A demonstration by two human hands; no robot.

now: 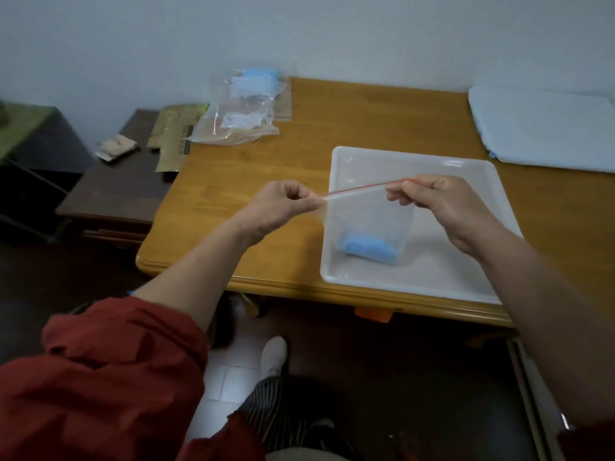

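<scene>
Red sleeve (100,377) at seven o'clock; I see left hand (283,211) and right hand (446,207) pinching top corners of the zip bag (369,217), blue roll (366,250) inside, over the tray (449,277) at three o'clock

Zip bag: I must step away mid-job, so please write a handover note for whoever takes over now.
Left hand pinches the left end of the red seal on the zip bag; right hand pinches the right end.
The bag hangs over the white tray, blue roll at its bottom.
Done: roll is inside.
Left: probably check the seal, which I cannot judge shut, then set the bag down.
</scene>
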